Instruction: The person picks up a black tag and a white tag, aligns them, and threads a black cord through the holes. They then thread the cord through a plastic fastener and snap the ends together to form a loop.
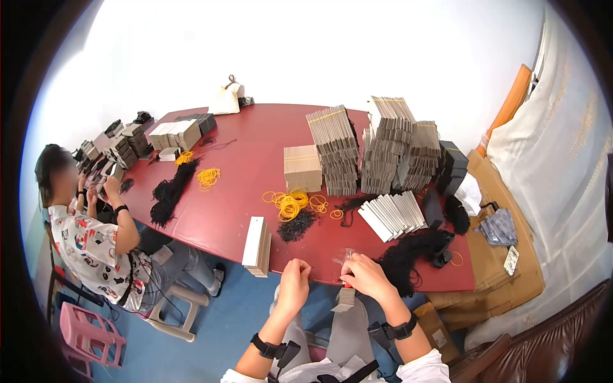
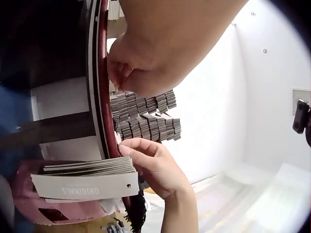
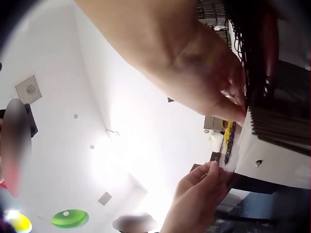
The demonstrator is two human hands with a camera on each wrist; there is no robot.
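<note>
My left hand (image 1: pixel 295 286) is raised before the table's front edge, its fingers curled and thumb tip against fingertips; nothing shows between them. At the same edge, my right hand (image 1: pixel 367 276) has thumb and forefinger drawn together; I cannot tell whether they pinch something. Just beneath it hangs a small stack of paper tags (image 1: pixel 345 299), a red spot at its top. In the left wrist view the front tag (image 2: pixel 87 185) is pale, printed ORIGINALS, with a hole near its upper end. A clear plastic piece (image 1: pixel 343 256) lies beside the right fingers.
Tall bundles of tags (image 1: pixel 332 153) stand on the red table (image 1: pixel 249 159). Nearer are fanned white tags (image 1: pixel 393 217), black cords (image 1: pixel 408 258), yellow rubber bands (image 1: pixel 290 205) and an upright tag block (image 1: pixel 257 246). Another person (image 1: pixel 96 242) sits at the left. Cardboard (image 1: pixel 511 274) lies right.
</note>
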